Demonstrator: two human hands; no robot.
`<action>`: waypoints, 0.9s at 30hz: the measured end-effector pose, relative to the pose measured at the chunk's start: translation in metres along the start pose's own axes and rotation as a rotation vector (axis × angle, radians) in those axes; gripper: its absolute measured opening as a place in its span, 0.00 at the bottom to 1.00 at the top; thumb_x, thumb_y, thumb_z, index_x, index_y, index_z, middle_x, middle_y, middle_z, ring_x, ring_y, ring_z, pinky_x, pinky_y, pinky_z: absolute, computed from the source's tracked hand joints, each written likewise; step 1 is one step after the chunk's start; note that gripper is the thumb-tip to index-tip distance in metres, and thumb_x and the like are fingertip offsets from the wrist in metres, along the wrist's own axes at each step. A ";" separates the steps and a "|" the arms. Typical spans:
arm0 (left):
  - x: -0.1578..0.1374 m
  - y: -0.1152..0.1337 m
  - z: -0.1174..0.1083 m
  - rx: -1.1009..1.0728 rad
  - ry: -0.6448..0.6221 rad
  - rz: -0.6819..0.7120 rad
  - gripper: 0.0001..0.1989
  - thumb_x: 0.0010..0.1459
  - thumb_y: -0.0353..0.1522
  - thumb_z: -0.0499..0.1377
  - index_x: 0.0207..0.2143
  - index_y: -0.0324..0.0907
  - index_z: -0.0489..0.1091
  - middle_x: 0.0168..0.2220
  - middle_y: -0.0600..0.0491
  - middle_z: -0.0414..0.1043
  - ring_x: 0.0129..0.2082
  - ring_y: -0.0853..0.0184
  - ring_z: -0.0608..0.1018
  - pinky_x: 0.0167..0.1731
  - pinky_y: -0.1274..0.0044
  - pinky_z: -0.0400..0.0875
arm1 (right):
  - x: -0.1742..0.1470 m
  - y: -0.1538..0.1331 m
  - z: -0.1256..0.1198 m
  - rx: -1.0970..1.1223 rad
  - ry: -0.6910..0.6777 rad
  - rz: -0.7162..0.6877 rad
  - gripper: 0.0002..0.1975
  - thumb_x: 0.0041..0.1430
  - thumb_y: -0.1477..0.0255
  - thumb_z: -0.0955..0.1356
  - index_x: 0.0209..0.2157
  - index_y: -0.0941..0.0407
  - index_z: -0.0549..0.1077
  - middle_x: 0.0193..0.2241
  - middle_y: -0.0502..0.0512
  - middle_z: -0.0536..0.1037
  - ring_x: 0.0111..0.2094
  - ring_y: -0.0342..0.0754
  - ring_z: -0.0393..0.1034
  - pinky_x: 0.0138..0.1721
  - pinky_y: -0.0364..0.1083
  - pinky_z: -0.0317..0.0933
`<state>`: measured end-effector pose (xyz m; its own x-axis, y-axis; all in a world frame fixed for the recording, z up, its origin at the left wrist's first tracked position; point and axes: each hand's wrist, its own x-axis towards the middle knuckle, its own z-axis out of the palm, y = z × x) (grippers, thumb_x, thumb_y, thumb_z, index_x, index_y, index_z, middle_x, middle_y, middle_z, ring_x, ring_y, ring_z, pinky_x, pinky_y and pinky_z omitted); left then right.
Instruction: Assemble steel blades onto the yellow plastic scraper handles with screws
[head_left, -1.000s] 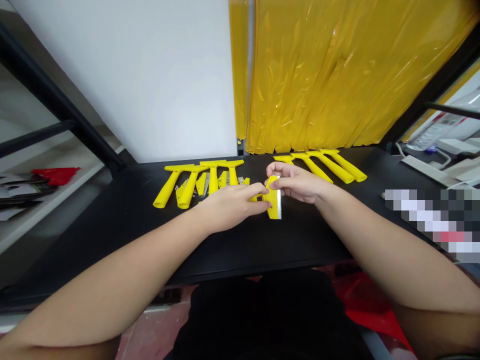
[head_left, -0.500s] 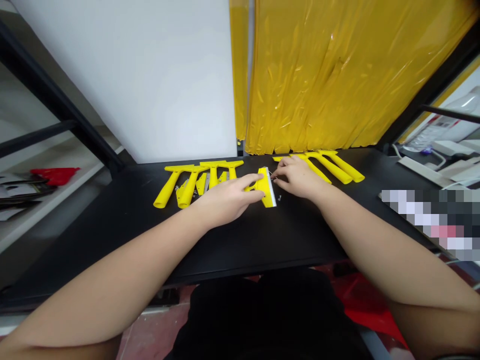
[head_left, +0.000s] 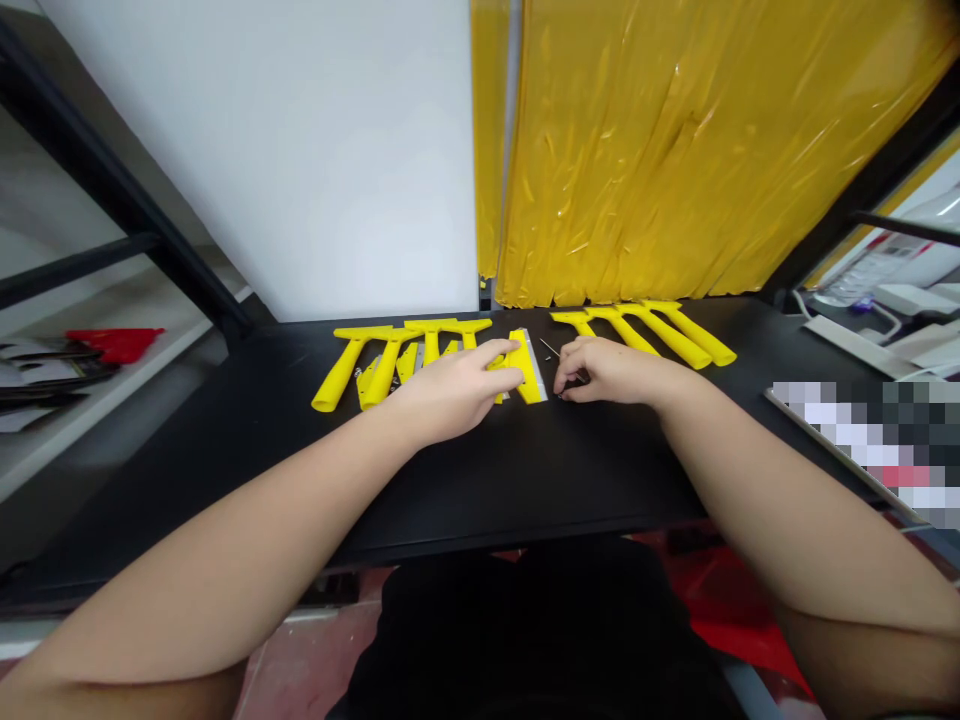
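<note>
My left hand (head_left: 465, 385) is closed round a yellow scraper head (head_left: 531, 368) with a pale blade along its right edge, holding it just over the black tabletop. Right of it, my right hand (head_left: 592, 370) is pinched low at the table surface. A thin metal rod (head_left: 550, 348), like a hex key, sticks out past its fingers. Whatever small piece lies between the fingertips is too small to make out. Yellow scraper handles (head_left: 337, 375) lie beyond my left hand, among loose yellow heads (head_left: 407, 362) and blades that it partly hides.
More yellow handles (head_left: 679, 335) lie in a row at the back right of the black table (head_left: 450, 490). A white panel (head_left: 360, 160) and a yellow plastic-wrapped stack (head_left: 637, 150) stand behind. Black frame bars (head_left: 187, 275) flank the left; a blurred-out item (head_left: 862, 450) sits right.
My right hand has drawn back from the scraper head and down to the tabletop, where a small screw lay. The left hand keeps the scraper head, tilted slightly differently.
</note>
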<state>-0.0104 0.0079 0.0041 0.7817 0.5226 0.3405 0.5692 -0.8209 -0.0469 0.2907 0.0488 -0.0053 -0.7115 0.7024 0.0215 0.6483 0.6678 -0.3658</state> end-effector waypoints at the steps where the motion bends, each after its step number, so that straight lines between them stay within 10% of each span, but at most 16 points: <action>1: 0.000 0.000 0.000 0.016 -0.001 0.004 0.15 0.72 0.27 0.53 0.50 0.45 0.80 0.70 0.40 0.68 0.51 0.54 0.84 0.43 0.66 0.79 | 0.002 0.000 0.001 0.001 -0.001 -0.007 0.07 0.58 0.75 0.75 0.36 0.51 0.87 0.32 0.53 0.77 0.40 0.52 0.70 0.48 0.50 0.62; 7: -0.001 -0.002 0.001 0.061 0.013 0.014 0.16 0.72 0.26 0.54 0.51 0.44 0.80 0.69 0.41 0.70 0.50 0.57 0.85 0.42 0.69 0.80 | 0.001 -0.010 0.000 0.056 0.016 -0.029 0.06 0.58 0.78 0.73 0.32 0.53 0.83 0.31 0.52 0.74 0.37 0.50 0.69 0.44 0.49 0.61; 15: 0.001 -0.005 0.008 0.052 0.073 0.014 0.13 0.71 0.25 0.54 0.51 0.41 0.77 0.69 0.38 0.71 0.54 0.52 0.84 0.44 0.64 0.82 | 0.010 -0.031 0.012 0.665 0.330 -0.084 0.10 0.58 0.63 0.79 0.35 0.54 0.82 0.43 0.55 0.76 0.39 0.48 0.72 0.42 0.49 0.67; 27: 0.002 0.001 0.008 0.091 0.087 0.025 0.18 0.70 0.21 0.54 0.58 0.40 0.73 0.70 0.39 0.69 0.58 0.48 0.83 0.49 0.60 0.83 | 0.024 -0.047 0.031 1.093 0.312 0.085 0.22 0.46 0.72 0.82 0.32 0.54 0.67 0.25 0.41 0.71 0.27 0.38 0.63 0.31 0.41 0.57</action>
<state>-0.0057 0.0100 -0.0030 0.7729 0.4770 0.4186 0.5737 -0.8071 -0.1396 0.2348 0.0262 -0.0167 -0.4789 0.8678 0.1321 -0.0010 0.1500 -0.9887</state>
